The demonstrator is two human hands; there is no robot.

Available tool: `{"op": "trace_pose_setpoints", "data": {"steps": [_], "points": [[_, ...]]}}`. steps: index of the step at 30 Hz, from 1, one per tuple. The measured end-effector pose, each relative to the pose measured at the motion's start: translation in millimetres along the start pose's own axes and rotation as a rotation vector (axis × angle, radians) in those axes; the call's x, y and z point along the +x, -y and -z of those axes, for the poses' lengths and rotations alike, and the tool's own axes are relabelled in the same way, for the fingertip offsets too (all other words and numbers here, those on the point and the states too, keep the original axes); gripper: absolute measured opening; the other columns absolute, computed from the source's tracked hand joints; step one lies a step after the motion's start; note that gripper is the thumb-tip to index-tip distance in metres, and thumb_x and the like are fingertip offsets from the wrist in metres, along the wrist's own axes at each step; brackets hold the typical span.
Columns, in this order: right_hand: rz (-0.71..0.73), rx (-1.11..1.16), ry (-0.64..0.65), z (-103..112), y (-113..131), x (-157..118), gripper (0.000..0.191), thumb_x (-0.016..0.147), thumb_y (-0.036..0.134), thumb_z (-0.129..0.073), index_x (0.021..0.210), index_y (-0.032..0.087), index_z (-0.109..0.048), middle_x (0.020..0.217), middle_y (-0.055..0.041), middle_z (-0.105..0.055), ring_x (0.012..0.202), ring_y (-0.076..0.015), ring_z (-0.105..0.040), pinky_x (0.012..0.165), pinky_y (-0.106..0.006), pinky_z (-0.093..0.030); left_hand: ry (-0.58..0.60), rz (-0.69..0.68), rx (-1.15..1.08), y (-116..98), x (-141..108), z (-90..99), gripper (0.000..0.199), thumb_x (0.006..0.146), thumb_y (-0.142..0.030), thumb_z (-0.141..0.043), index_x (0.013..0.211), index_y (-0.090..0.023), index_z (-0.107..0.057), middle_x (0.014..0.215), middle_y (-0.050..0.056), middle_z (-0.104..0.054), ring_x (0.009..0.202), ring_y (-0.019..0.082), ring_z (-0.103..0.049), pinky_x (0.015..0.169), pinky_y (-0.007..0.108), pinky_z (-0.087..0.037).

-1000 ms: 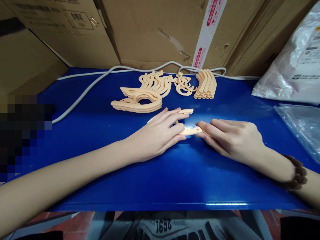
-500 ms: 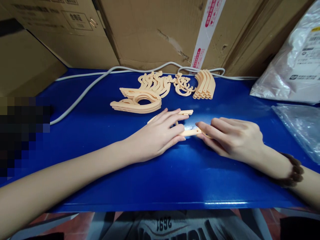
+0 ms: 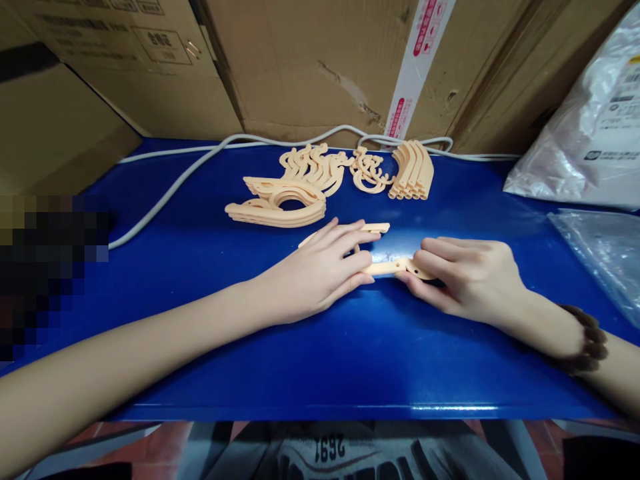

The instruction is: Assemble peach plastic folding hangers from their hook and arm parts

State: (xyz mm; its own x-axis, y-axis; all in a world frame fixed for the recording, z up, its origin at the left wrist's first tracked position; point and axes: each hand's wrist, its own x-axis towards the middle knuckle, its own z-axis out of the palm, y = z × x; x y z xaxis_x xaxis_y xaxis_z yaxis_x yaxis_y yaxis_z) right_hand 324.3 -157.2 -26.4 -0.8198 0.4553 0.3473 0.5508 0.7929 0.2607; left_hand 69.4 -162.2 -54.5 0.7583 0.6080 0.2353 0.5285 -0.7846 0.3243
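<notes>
My left hand (image 3: 323, 270) lies over a peach plastic hanger body (image 3: 384, 268), its fingers spread across the piece and holding it on the table. Much of that body is hidden by the palm and fingers. My right hand (image 3: 465, 273) is closed on a short hanger arm piece (image 3: 418, 271) with a small hole, set against the body's right end. Most of this arm piece is covered by my fingers. Behind my left hand sits a stack of similar hanger bodies (image 3: 277, 214).
Farther back on the blue table (image 3: 320, 373) lie wavy peach pieces (image 3: 316, 170), hook-shaped pieces (image 3: 369, 172) and curved arm pieces (image 3: 413, 172). A white cable (image 3: 175, 179) runs behind them along a cardboard box (image 3: 310, 73). Plastic bags (image 3: 575, 147) stand at right.
My right index finger has drawn back from the joint, exposing more of the arm piece and its hole. My left hand stays on the hanger body. The view has shifted slightly.
</notes>
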Motion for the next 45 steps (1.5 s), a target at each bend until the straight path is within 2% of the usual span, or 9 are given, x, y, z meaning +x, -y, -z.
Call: {"op": "trace_pose_setpoints", "data": {"steps": [8,18,27,32,36,41,45], "points": [[-0.009,0.055,-0.005,-0.5,-0.8,0.5,0.04,0.098,0.038,-0.049,0.063,0.019,-0.05,0.057,0.0029,-0.047,0.05,-0.0098,-0.046,0.05,-0.027,-0.025,0.013,-0.013,0.006,-1.1,-0.1,0.3,0.026,0.104,-0.033,-0.033,0.108,-0.018,-0.055,0.151,0.011,-0.043,0.148,0.027,-0.028,0.122,0.054,-0.019],[0.018,0.054,-0.018,-0.3,-0.4,0.9,0.041,0.097,0.038,-0.048,0.061,0.019,-0.052,0.055,0.0028,-0.047,0.049,-0.0092,-0.046,0.05,-0.027,-0.024,0.007,-0.04,0.034,-0.8,0.1,-0.6,0.026,0.104,-0.032,-0.035,0.107,-0.018,-0.056,0.149,0.011,-0.046,0.146,0.029,-0.031,0.122,0.056,-0.022],[-0.094,0.352,0.092,-3.9,-1.5,-1.6,0.04,0.093,0.038,-0.053,0.059,0.018,-0.048,0.054,0.0048,-0.043,0.044,-0.0059,-0.036,0.048,-0.028,-0.019,0.032,-0.05,0.029,-0.8,-0.7,0.1,0.027,0.104,-0.033,-0.034,0.105,-0.018,-0.056,0.15,0.011,-0.045,0.147,0.028,-0.03,0.122,0.057,-0.021],[-0.141,0.43,0.125,-4.4,-0.6,-0.1,0.042,0.091,0.039,-0.054,0.056,0.018,-0.043,0.053,0.005,-0.043,0.042,-0.0052,-0.032,0.047,-0.027,-0.018,0.04,-0.058,0.02,-0.7,-0.5,0.3,0.026,0.104,-0.033,-0.034,0.107,-0.018,-0.056,0.151,0.01,-0.045,0.147,0.027,-0.031,0.122,0.057,-0.019],[-0.092,0.38,0.15,-1.2,2.6,3.6,0.04,0.092,0.036,-0.051,0.056,0.018,-0.045,0.052,0.0043,-0.044,0.044,-0.0066,-0.036,0.048,-0.027,-0.018,0.037,-0.061,0.019,-0.2,-0.1,-0.1,0.027,0.105,-0.033,-0.033,0.107,-0.018,-0.056,0.151,0.009,-0.045,0.146,0.027,-0.031,0.122,0.057,-0.02],[0.028,0.252,0.105,0.3,1.4,5.8,0.038,0.093,0.035,-0.051,0.059,0.019,-0.048,0.053,0.0033,-0.046,0.046,-0.0087,-0.038,0.051,-0.028,-0.022,0.032,-0.06,-0.005,-1.1,1.4,1.0,0.028,0.104,-0.035,-0.034,0.106,-0.018,-0.057,0.15,0.009,-0.046,0.145,0.026,-0.033,0.122,0.054,-0.021],[0.15,0.313,0.077,1.5,-6.2,5.4,0.046,0.093,0.048,-0.055,0.058,0.02,-0.045,0.051,0.0039,-0.045,0.046,-0.0094,-0.036,0.054,-0.027,-0.026,-0.002,0.033,-0.063,-0.5,2.9,4.2,0.031,0.104,-0.038,-0.036,0.111,-0.019,-0.059,0.148,0.01,-0.049,0.144,0.025,-0.035,0.12,0.053,-0.026]]}}
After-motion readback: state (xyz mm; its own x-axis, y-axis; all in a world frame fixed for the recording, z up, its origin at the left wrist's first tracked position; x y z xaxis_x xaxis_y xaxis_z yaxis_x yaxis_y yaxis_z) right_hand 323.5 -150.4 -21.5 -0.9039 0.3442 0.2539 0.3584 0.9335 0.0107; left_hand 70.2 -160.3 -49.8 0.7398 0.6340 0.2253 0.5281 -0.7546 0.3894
